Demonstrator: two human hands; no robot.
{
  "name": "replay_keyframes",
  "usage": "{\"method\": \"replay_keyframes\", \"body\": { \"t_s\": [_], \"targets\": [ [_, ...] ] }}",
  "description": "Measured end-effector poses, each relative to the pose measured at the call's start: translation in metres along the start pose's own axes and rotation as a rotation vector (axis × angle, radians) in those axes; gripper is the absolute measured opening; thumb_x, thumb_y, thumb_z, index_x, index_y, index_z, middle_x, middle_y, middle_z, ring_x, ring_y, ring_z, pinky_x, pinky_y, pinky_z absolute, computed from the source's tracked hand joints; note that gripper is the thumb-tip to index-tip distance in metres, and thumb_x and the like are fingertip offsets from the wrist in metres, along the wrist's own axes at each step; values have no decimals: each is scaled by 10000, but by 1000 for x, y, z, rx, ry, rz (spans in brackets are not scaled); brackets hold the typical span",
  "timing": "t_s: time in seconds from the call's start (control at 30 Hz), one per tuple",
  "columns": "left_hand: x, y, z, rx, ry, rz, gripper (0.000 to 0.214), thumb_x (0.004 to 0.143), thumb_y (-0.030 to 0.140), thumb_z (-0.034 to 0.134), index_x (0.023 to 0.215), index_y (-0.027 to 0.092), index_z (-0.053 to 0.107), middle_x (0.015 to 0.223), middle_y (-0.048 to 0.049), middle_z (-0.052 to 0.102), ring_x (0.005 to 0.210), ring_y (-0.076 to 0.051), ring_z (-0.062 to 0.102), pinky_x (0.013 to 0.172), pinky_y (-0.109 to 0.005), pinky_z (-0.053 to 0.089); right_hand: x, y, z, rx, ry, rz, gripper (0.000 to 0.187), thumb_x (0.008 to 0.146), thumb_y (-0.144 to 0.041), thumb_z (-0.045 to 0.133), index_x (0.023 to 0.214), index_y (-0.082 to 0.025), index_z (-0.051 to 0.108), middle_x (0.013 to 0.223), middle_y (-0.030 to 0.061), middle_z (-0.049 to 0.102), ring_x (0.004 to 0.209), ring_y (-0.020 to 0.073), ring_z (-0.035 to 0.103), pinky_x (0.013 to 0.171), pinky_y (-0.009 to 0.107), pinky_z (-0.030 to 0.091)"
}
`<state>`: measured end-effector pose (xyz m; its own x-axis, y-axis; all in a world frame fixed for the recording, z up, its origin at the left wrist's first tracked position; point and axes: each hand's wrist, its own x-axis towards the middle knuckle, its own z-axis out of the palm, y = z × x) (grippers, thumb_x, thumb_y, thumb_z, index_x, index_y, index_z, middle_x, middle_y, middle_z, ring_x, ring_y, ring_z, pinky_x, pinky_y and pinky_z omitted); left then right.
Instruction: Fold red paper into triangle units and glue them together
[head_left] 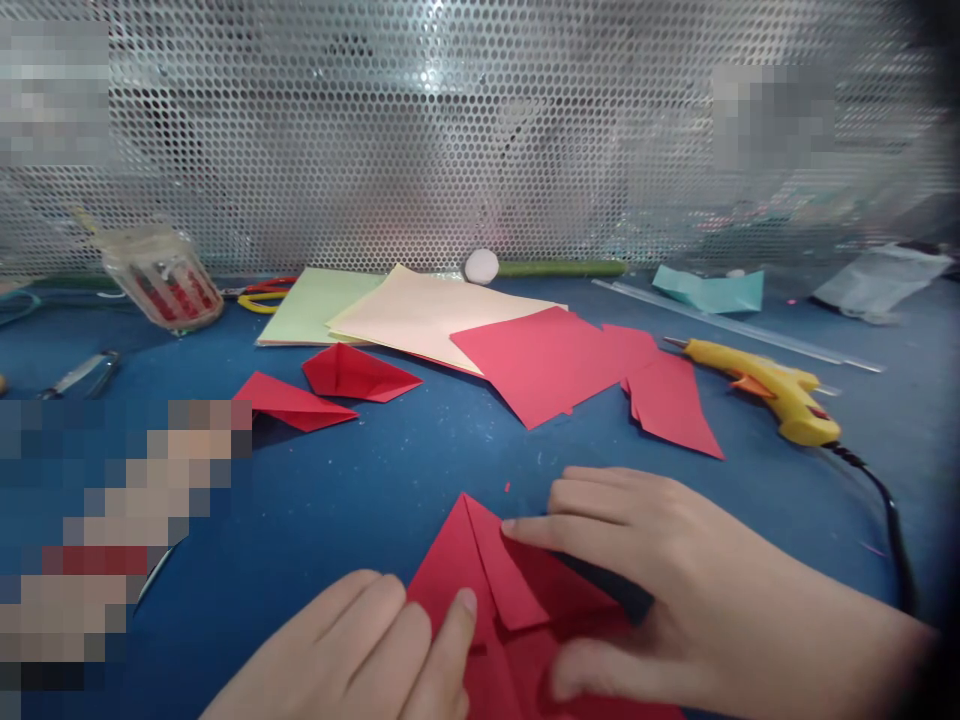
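A folded sheet of red paper (517, 590) lies in front of me on the blue table, its pointed corner facing away. My left hand (360, 650) is at its left side, most fingers curled, with one fingertip pressing on the paper and holding it down. On the right, my right hand (645, 580) is spread over the sheet. Its index fingertip touches the folded flap near the point, and the thumb rests lower down. The near part of the sheet runs out of view.
Two folded red paper pieces (360, 375) lie at left centre. Behind are red sheets (540, 365), cream sheets (442, 310) and green sheets (300, 305). A yellow glue gun (757, 385) with its cord lies right. A jar (161, 275) stands left before a perforated metal screen (420, 150).
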<state>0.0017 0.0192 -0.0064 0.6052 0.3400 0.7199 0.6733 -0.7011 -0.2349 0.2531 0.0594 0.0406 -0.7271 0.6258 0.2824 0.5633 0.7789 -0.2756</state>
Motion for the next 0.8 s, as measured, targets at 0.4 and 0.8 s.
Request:
{"method": "replay_keyframes", "body": {
  "t_s": [0.4,0.8],
  "targets": [
    [5,-20,-15,-60,-240,88,404,1134,338,338,1044,172,696,1095,-43,794,932,-186,748,868,-273,539,6,-12,11,566,-59,366,340,911,-158,529,1097,-293,779,796,-37,768,642,116,700,588,181,552],
    [-6,1,1,-25,-52,-57,380,1121,229,323,1027,195,690,933,11,775,855,-154,676,903,-257,482,-2,-10,21,259,116,162,359,878,-20,531,1063,-215,769,739,-16,663,586,82,602,539,132,489]
  ]
}}
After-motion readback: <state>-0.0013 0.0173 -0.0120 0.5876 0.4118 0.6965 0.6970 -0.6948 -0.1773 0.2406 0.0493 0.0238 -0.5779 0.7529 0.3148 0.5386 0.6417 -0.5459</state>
